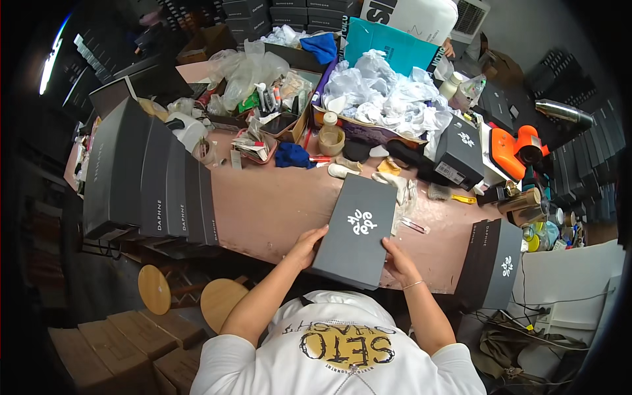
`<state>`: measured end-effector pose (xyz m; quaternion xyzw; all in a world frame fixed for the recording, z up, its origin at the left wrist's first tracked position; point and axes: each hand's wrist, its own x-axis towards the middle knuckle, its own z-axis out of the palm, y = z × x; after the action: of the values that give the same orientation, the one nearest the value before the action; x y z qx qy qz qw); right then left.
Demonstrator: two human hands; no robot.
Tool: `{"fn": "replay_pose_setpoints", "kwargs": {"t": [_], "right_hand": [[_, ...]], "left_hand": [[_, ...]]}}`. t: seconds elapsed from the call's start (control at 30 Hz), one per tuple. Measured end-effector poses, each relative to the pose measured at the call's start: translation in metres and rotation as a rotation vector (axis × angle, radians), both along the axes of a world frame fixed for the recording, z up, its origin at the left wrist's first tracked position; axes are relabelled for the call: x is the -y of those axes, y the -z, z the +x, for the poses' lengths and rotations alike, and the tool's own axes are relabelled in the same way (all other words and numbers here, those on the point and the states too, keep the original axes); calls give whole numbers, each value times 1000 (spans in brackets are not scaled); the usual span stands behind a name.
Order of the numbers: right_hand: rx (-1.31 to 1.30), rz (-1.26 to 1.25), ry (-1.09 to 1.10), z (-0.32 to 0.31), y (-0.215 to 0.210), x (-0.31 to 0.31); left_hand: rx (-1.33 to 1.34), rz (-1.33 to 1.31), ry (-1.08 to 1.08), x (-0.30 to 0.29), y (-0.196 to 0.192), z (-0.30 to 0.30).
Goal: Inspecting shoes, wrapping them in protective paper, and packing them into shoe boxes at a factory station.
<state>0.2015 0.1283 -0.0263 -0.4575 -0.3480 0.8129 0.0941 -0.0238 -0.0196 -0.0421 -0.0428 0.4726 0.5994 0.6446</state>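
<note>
One dark grey box (pixel 339 247) held in a two-handed grip at the worktop (pixel 270 201).
The box is located at the front edge of the worktop, its near end overhanging. The grip is opened to the box's width: its left side is grasped by the left hand (pixel 308 247), its right side by the right hand (pixel 400 264). One yellow-handled brush (pixel 453 195) is laid beyond, to the right; at least four dark boxes (pixel 118 174) are grouped at left. White print is carried on the held box, dark lettering on the white shirt (pixel 283 368).
</note>
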Motion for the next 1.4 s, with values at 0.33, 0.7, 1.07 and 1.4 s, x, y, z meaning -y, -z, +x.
{"fn": "replay_pose_setpoints", "kwargs": {"t": [0.33,0.7,1.07,1.4], "right_hand": [[-32,1394,-611,-74,-35,78],[221,488,561,43,62,38],[669,1340,-455,-69,35,34],[401,983,-133,4,-12,-30]], "left_hand": [[-712,-232,-307,69,-12,-123],[-1644,257,554,9,9,-4],[-1608,623,933,3,18,44],[-1881,483,1011,5,31,42]]}}
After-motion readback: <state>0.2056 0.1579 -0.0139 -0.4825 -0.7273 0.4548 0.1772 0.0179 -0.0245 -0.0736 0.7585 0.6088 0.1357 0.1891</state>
